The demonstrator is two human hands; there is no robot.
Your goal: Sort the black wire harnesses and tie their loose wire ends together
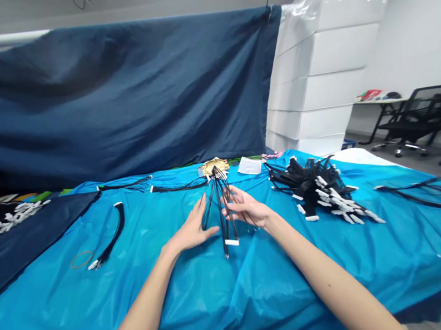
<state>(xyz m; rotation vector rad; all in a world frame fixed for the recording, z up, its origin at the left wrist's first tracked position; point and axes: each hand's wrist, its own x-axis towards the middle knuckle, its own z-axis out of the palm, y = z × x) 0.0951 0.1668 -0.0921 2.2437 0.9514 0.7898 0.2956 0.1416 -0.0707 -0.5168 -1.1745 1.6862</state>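
A black wire harness (220, 210) with a white connector (232, 242) at its near end lies in front of me, its thin wires fanned out. My left hand (191, 232) is on its left side, fingers stretched and thumb apart, touching or close to the outer wires. On the other side my right hand (247, 208) has its fingers curled around some of the wires. Just beyond the harness's far end is a gold-coloured bundle (214, 166). Where the wires pass behind my fingers is partly hidden.
A large pile of black cables with white connectors (321, 187) lies right; looser cables (440, 190) lie farther right. Left are a short cable (119, 232), a rubber band (82, 259) and another pile (5, 218). White boxes (314, 70) stand behind the blue sheet (187, 317).
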